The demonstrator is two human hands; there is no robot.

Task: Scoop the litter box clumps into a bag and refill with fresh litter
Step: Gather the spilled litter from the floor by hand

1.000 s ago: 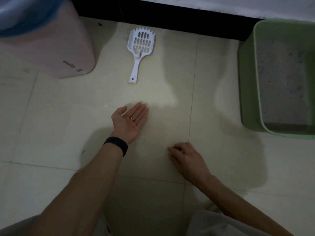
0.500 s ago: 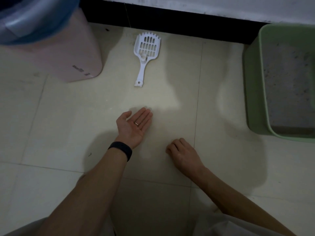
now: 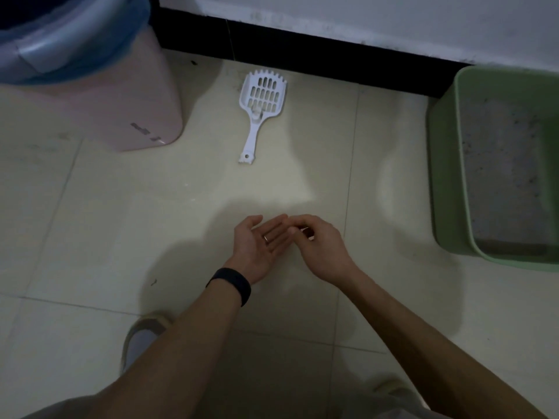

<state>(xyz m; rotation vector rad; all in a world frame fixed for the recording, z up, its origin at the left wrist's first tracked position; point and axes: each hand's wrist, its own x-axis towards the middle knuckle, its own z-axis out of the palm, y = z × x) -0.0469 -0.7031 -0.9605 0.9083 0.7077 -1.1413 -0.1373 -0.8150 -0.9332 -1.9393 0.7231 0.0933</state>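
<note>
Scoop [image 3: 259, 117] flat on floor near far wall, between bin [image 3: 121, 101] and litter box [image 3: 444, 176]. Likely light, stiff, brittle slotted plastic; grip narrow handle. Left hand [image 3: 260, 243] spread, palm up. Right hand [image 3: 322, 247] curled beside it; whether pinching anything, cannot tell.

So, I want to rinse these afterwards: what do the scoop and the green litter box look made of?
The scoop looks like white moulded plastic, smooth, slightly glossy: thin slotted head, toothed edge, one-piece handle. The green litter box also looks plastic, duller: rounded corners, rolled rim, even colour. The dim light leaves the finish uncertain.
</note>
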